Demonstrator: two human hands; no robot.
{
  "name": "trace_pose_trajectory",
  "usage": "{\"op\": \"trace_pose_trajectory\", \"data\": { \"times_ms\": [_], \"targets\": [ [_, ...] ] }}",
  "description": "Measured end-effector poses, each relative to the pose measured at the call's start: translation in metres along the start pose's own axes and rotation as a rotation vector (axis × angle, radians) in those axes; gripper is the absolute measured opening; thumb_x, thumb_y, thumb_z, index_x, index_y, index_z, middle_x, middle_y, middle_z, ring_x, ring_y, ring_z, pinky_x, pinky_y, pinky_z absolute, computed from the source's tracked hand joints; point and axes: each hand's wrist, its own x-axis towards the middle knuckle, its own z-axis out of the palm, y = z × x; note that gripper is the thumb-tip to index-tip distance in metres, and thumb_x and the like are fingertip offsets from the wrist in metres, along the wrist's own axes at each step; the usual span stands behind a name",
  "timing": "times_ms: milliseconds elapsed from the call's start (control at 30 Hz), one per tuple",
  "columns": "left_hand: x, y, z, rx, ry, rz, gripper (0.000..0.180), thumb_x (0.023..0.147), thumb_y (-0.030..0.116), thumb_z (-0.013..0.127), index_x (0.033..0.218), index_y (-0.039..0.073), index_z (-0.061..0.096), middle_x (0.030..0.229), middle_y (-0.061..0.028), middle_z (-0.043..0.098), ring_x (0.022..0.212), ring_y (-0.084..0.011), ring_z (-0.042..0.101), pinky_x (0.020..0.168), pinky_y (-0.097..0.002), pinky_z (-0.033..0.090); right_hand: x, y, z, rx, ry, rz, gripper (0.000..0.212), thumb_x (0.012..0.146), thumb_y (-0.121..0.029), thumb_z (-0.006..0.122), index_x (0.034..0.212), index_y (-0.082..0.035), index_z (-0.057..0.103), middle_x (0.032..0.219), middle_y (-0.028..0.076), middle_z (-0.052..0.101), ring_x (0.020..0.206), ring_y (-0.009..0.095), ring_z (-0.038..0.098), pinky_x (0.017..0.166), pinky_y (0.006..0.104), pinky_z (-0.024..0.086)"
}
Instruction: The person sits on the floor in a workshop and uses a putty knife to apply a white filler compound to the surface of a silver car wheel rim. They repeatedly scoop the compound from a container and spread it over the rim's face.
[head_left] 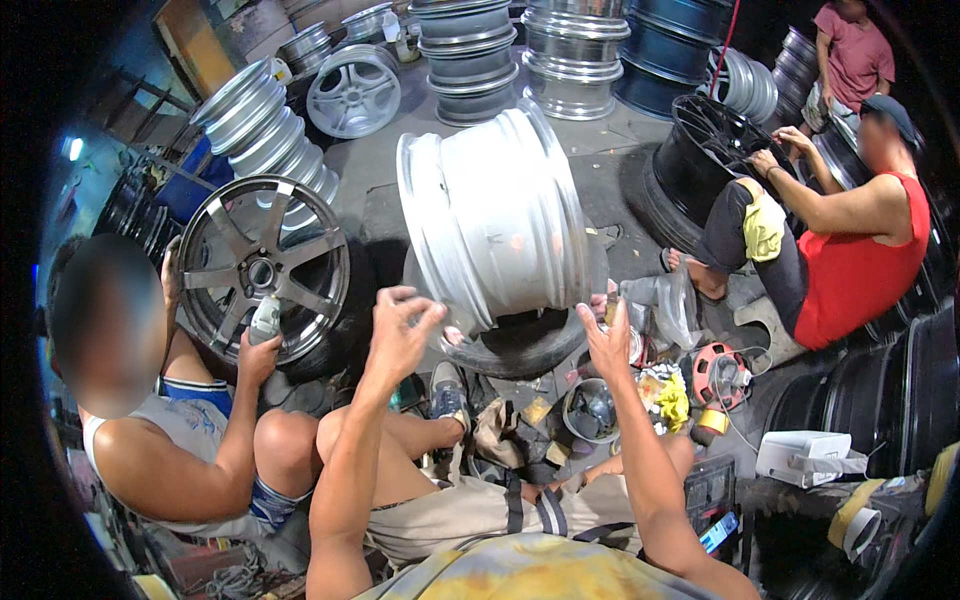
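A large silver wheel rim (500, 215) rests on its side on a black tire (520, 352) in front of me, its barrel facing up. My left hand (405, 325) is raised near the rim's lower left edge, with its fingers loosely apart and nothing visible in them. Beside the lower right edge, my right hand (608, 338) is held up with thumb and fingers spread, also holding nothing I can see. Both hands look apart from the rim, though their fingertips come close to its edges.
At left, a co-worker holds a power tool (266, 318) against a dark spoked wheel (262, 265). Another at right handles a black rim (690, 165). Stacked rims (572, 60) stand behind. Near my right knee are a bucket (590, 412), a red reel (722, 378) and yellow cloth (672, 400).
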Motion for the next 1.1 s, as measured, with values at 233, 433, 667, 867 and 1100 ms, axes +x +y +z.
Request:
{"op": "trace_pose_trajectory", "data": {
  "times_ms": [233, 433, 667, 867, 1100],
  "targets": [
    [0.016, 0.008, 0.016, 0.106, -0.3, -0.122, 0.037, 0.092, 0.035, 0.07, 0.101, -0.001, 0.074, 0.092, -0.0165, 0.062, 0.086, -0.0261, 0.059, 0.082, -0.0395, 0.048, 0.009, -0.007, 0.012, 0.134, 0.037, 0.005, 0.054, 0.094, -0.031, 0.07, 0.134, 0.003, 0.054, 0.089, 0.009, 0.064, 0.08, 0.02, 0.059, 0.078, 0.0337, 0.049],
    [0.035, -0.004, 0.035, -0.099, -0.188, -0.15, 0.034, 0.092, 0.028, 0.07, 0.1, -0.005, 0.074, 0.083, -0.0155, 0.072, 0.079, -0.02, 0.064, 0.075, -0.0364, 0.05, 0.013, -0.003, 0.016, 0.084, 0.03, 0.091, 0.043, 0.094, -0.037, 0.071, 0.109, 0.002, 0.06, 0.08, 0.009, 0.061, 0.073, 0.019, 0.055, 0.073, 0.0356, 0.049],
    [0.066, 0.051, 0.028, -0.107, -0.125, 0.0, 0.036, 0.087, 0.032, 0.07, 0.094, -0.003, 0.075, 0.064, -0.017, 0.064, 0.063, -0.0186, 0.062, 0.063, -0.0358, 0.048, 0.075, -0.018, -0.012, -0.075, 0.063, 0.065, 0.053, 0.091, -0.05, 0.069, 0.091, 0.002, 0.059, 0.07, 0.014, 0.061, 0.065, 0.026, 0.057, 0.067, 0.042, 0.047],
    [0.088, 0.076, 0.032, -0.554, -0.133, -0.131, 0.032, 0.09, 0.029, 0.072, 0.097, -0.003, 0.076, 0.078, -0.0056, 0.07, 0.073, -0.0124, 0.058, 0.068, -0.0317, 0.048, 0.126, -0.035, -0.025, -0.02, -0.061, 0.067, 0.054, 0.089, -0.051, 0.07, 0.083, 0.001, 0.056, 0.067, 0.012, 0.059, 0.064, 0.023, 0.055, 0.065, 0.0419, 0.046],
    [0.074, 0.06, 0.003, -0.331, -0.258, -0.004, 0.03, 0.093, 0.024, 0.07, 0.094, -0.006, 0.074, 0.08, -0.0042, 0.068, 0.078, -0.0104, 0.058, 0.071, -0.0286, 0.046, 0.093, -0.001, -0.056, 0.419, 0.005, 0.255, 0.041, 0.105, -0.045, 0.047, 0.102, -0.006, 0.057, 0.078, -0.002, 0.05, 0.066, 0.007, 0.046, 0.057, 0.0235, 0.04]
  ]
}}
